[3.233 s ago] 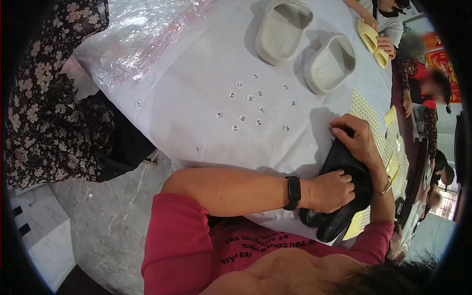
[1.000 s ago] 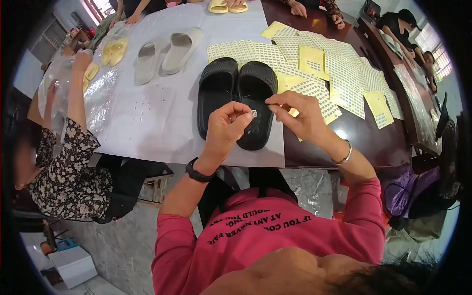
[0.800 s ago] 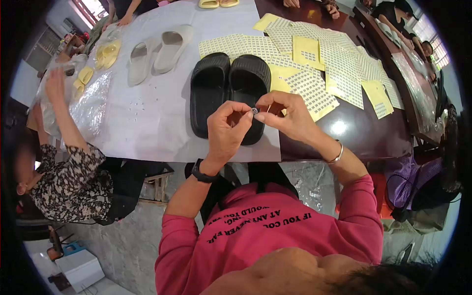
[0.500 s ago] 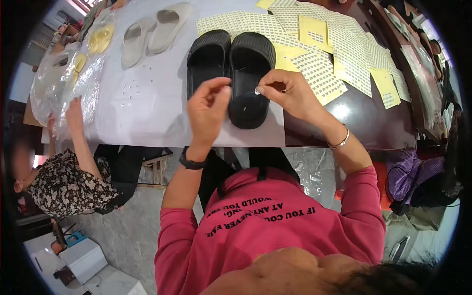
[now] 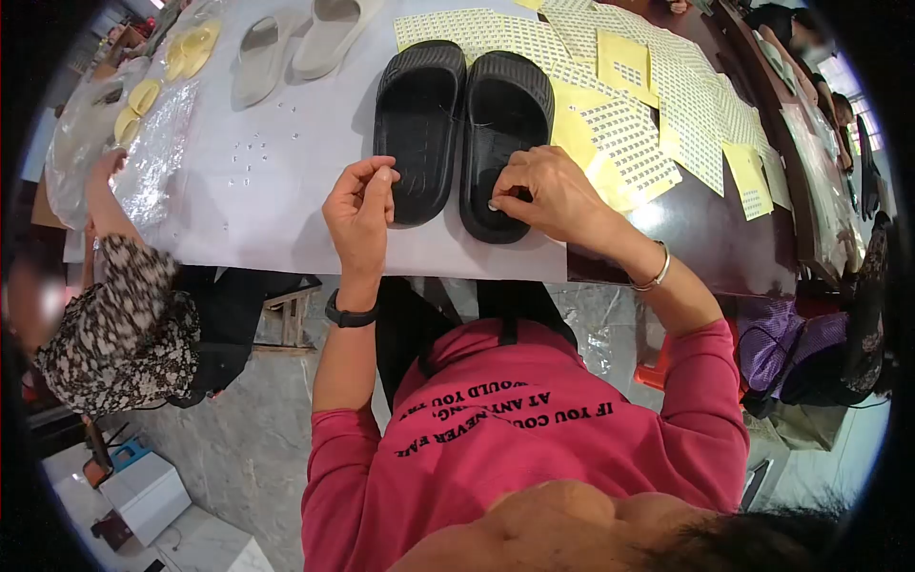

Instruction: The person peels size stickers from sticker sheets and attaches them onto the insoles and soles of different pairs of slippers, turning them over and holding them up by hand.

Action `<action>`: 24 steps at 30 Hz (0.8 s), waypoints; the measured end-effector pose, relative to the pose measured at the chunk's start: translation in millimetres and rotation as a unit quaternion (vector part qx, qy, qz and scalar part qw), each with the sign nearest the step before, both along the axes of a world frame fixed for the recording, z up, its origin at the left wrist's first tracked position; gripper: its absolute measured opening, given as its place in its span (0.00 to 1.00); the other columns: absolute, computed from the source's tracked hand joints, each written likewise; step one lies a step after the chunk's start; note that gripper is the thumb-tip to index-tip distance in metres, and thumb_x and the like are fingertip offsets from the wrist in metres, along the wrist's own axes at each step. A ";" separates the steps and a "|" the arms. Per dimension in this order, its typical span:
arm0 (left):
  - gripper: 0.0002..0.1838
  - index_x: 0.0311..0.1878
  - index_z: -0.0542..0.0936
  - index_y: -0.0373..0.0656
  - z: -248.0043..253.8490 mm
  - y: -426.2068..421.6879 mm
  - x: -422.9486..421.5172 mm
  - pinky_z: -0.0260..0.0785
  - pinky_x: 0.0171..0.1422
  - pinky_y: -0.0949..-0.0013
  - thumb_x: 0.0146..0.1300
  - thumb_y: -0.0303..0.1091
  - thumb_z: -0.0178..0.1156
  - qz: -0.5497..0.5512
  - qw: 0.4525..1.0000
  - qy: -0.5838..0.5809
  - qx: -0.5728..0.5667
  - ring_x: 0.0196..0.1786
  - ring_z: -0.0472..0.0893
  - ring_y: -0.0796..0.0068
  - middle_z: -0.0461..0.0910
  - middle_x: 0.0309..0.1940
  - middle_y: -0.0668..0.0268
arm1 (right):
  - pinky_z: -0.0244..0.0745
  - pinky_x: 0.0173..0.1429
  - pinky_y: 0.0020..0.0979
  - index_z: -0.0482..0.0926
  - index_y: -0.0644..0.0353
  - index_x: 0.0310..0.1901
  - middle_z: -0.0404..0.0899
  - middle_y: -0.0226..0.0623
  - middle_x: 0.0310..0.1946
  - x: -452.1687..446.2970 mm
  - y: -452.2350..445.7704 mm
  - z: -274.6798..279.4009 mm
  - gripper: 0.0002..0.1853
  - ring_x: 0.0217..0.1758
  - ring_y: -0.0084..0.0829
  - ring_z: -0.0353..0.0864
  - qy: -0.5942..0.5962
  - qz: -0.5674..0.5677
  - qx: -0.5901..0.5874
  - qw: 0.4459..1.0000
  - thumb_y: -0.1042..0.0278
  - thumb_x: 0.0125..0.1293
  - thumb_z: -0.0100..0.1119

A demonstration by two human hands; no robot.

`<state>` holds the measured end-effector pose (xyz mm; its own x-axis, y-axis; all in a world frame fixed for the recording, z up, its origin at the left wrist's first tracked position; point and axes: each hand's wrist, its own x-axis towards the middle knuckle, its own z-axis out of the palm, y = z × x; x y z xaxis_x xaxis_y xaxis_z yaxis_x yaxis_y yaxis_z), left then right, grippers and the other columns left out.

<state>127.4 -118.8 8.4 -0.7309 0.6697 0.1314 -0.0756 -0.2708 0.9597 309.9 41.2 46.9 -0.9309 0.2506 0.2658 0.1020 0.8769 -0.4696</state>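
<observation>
A pair of black slide slippers lies side by side on the table, the left slipper and the right slipper, toes pointing away from me. My right hand is over the heel of the right slipper, its fingers closed in a pinch. At its fingertips shows a small white sticker, close to the insole. Beside the left slipper's heel is my left hand, thumb and index finger pressed together. Whatever may be between those fingertips is too small to make out.
Yellow-backed label sheets overlap at the right. Grey slippers stand at the back left, with small bits scattered nearer. Further left, a person's arm reaches toward plastic bags and yellow slippers.
My right hand has come down to the right slipper's heel with the sticker. My left hand has moved left, away from between the slippers. The person at the left has shifted an arm.
</observation>
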 end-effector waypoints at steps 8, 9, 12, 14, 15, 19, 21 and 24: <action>0.08 0.45 0.81 0.35 -3.1 -5.0 -4.7 0.59 0.25 0.83 0.67 0.29 0.58 -0.018 1.000 -0.007 0.008 0.23 0.68 0.90 0.80 0.32 0.68 | 0.72 0.43 0.39 0.81 0.59 0.27 0.77 0.38 0.27 -5.4 -11.0 3.5 0.06 0.33 0.42 0.77 -0.020 -0.021 0.038 0.999 0.66 0.54 0.66; 0.08 0.45 0.81 0.35 -3.6 -5.3 -5.3 0.59 0.25 0.83 0.67 0.29 0.58 -0.018 1.000 -0.007 0.009 0.23 0.68 0.90 0.80 0.32 0.68 | 0.72 0.43 0.39 0.81 0.59 0.27 0.77 0.38 0.27 -5.5 -11.2 3.9 0.06 0.33 0.42 0.77 -0.020 -0.021 0.038 0.999 0.66 0.54 0.66; 0.08 0.45 0.81 0.35 -4.6 -4.8 -5.7 0.60 0.25 0.83 0.67 0.29 0.58 -0.023 1.000 -0.004 0.013 0.23 0.68 0.90 0.80 0.32 0.68 | 0.72 0.43 0.39 0.79 0.60 0.29 0.77 0.37 0.27 -4.4 -10.0 4.7 0.08 0.34 0.40 0.78 -0.035 -0.025 0.036 0.998 0.66 0.54 0.68; 0.08 0.44 0.81 0.35 -3.9 -2.3 -5.5 0.60 0.25 0.83 0.67 0.29 0.58 -0.023 1.000 -0.003 0.006 0.23 0.68 0.90 0.80 0.32 0.67 | 0.73 0.41 0.37 0.77 0.61 0.32 0.76 0.37 0.26 -4.4 -5.7 2.9 0.11 0.35 0.38 0.79 -0.026 -0.053 -0.019 0.998 0.67 0.52 0.70; 0.08 0.44 0.81 0.35 -3.0 -2.3 -5.0 0.60 0.25 0.83 0.67 0.29 0.58 -0.024 1.000 -0.002 0.006 0.23 0.68 0.90 0.80 0.32 0.67 | 0.73 0.41 0.37 0.77 0.61 0.32 0.76 0.37 0.26 -4.1 -4.4 2.8 0.11 0.35 0.38 0.79 -0.025 -0.053 -0.019 0.998 0.67 0.52 0.70; 0.08 0.45 0.81 0.35 -1.5 -3.7 -4.6 0.60 0.25 0.83 0.67 0.28 0.58 -0.023 1.000 0.004 0.005 0.23 0.68 0.90 0.80 0.31 0.67 | 0.75 0.39 0.35 0.75 0.61 0.34 0.76 0.39 0.31 -2.8 0.7 0.1 0.14 0.34 0.38 0.79 0.009 -0.052 -0.003 0.999 0.69 0.51 0.71; 0.08 0.45 0.81 0.35 -2.7 -3.1 -5.4 0.60 0.25 0.83 0.67 0.28 0.58 -0.024 1.000 0.001 0.007 0.23 0.68 0.90 0.80 0.31 0.67 | 0.75 0.40 0.35 0.75 0.61 0.34 0.76 0.39 0.32 -1.5 5.5 -4.6 0.13 0.34 0.38 0.79 0.018 -0.055 0.008 0.998 0.69 0.52 0.70; 0.08 0.45 0.81 0.35 -3.8 -3.2 -6.4 0.60 0.25 0.83 0.68 0.28 0.58 -0.025 1.000 -0.001 0.008 0.23 0.68 0.89 0.80 0.31 0.67 | 0.75 0.44 0.36 0.76 0.60 0.35 0.76 0.40 0.37 1.1 10.2 -12.4 0.11 0.38 0.39 0.79 0.028 -0.077 0.013 0.997 0.70 0.53 0.69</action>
<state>121.0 -122.0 4.6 -0.6967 0.7035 0.1403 -0.0918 -0.2814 0.9552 311.0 51.4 34.5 -0.8655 0.3819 0.3242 0.2109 0.8649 -0.4556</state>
